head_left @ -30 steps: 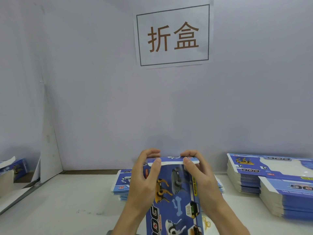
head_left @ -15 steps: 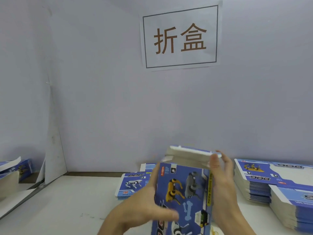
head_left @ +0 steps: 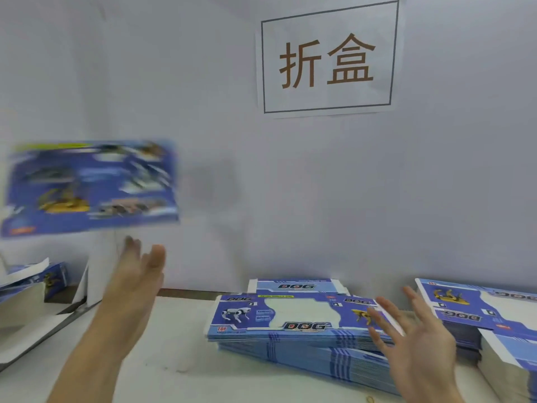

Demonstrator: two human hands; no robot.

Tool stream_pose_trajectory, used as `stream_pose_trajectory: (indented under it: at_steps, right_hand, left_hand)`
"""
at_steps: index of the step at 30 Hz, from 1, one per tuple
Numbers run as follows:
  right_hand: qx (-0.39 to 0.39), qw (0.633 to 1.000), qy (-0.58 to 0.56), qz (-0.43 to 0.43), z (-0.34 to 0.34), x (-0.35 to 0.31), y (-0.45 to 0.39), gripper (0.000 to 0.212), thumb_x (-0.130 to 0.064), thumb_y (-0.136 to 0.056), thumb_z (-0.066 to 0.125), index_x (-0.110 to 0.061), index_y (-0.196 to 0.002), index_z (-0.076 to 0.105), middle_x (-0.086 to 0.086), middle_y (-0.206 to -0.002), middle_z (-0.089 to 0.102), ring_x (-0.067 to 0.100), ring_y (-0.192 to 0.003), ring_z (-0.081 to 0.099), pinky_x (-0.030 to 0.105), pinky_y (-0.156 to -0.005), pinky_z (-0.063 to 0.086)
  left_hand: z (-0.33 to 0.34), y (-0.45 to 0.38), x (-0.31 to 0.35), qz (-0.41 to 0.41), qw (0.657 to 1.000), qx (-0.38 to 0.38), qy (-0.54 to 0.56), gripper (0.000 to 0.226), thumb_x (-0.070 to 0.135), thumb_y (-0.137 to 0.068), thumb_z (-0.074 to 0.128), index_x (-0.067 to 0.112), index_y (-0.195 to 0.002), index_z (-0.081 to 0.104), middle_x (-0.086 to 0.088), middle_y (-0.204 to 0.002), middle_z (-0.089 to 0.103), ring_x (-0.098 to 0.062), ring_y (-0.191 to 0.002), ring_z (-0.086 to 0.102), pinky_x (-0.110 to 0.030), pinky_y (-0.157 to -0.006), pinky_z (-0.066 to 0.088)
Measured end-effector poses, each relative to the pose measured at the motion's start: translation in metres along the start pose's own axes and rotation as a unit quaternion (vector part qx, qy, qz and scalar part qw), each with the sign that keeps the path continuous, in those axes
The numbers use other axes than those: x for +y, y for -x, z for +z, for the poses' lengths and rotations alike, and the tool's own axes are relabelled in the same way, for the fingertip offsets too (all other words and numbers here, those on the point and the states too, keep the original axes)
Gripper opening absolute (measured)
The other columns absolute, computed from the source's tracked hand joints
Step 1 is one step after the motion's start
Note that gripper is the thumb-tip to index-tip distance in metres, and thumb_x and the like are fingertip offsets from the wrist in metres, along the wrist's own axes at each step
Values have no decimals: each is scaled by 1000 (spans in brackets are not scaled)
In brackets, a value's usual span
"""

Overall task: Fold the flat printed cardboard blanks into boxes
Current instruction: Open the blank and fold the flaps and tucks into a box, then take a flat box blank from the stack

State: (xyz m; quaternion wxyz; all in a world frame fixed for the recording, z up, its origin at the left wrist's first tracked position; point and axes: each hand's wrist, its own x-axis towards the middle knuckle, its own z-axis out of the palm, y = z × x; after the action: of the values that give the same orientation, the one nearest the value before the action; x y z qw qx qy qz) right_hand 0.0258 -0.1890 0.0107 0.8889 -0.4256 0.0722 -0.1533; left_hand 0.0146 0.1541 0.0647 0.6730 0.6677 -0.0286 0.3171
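Head view: folded box (head_left: pixel 90 186) blurred in mid-air at far left, above left hand (head_left: pixel 136 274), fingers spread wide, holding nothing. Right hand (head_left: pixel 412 341) wide too, over near blank stack (head_left: pixel 290 321) on desk (head_left: pixel 174 359). Risk: airborne box may miss left pile (head_left: pixel 32 279), land hard and pop open.

Folded box (head_left: pixel 90 186): in the air above my left hand (head_left: pixel 139 274), so blurred that I cannot read its print; its left edge is cut by the frame.
Left hand fingertips (head_left: pixel 132 245): blurred, I cannot count the fingers.
Right hand (head_left: pixel 418 347): a little blurred; it hides the right end of the middle stack of blanks (head_left: pixel 290 324).
Right stack of blanks (head_left: pixel 488 312): cut off by the right edge.
Boxes at far left (head_left: pixel 35 280): partly out of frame, the print too small to read.
Small print on the top blank: too small to read.
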Motion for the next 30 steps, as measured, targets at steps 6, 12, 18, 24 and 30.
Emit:
stream_pose_trajectory:
  at_steps: [6, 12, 18, 24, 30]
  right_hand:
    - [-24, 983, 181, -18, 5, 13, -4, 22, -11, -102, 50, -24, -106, 66, 13, -101, 71, 32, -93, 65, 39, -72, 49]
    - [-59, 959, 276, 3, 5, 20, -6, 25, -6, -100, 53, -20, -95, 73, 10, -84, 76, 25, -70, 68, 34, -64, 48]
    - [-119, 923, 362, 61, 5, 24, -2, 29, -5, -100, 49, -5, -86, 74, 11, -67, 74, 18, -47, 63, 21, -45, 47]
    - [-133, 937, 300, 122, 21, 37, -6, 36, -49, -94, 60, -15, -98, 71, 5, -82, 79, 23, -71, 77, 32, -59, 57]
    - [-41, 985, 158, 58, 21, 47, -18, 11, -11, -104, 52, -13, -101, 63, 14, -87, 73, 31, -75, 70, 36, -54, 56]
  left_hand:
    - [69, 30, -33, -6, 933, -250, -257, 46, 47, -88, 68, 42, -131, 53, 27, -143, 46, 0, -136, 43, -18, -106, 38]
    - [114, 52, -83, 47, 762, -313, -564, 45, 45, -106, 36, 38, -150, 35, 11, -162, 26, -18, -148, 25, -36, -118, 23]
    - [113, 49, -76, 149, 741, -260, -601, 39, 54, -104, 32, 45, -138, 49, 16, -134, 61, -15, -118, 56, -33, -94, 46]
    - [123, 58, -56, 312, 766, -172, -535, 29, 47, -97, 46, 34, -102, 72, 12, -80, 72, -13, -68, 66, -36, -55, 53]
    - [135, 63, -51, 197, 838, -293, -415, 51, 76, -84, 44, 44, -116, 67, 25, -106, 70, -1, -96, 59, -20, -79, 48]
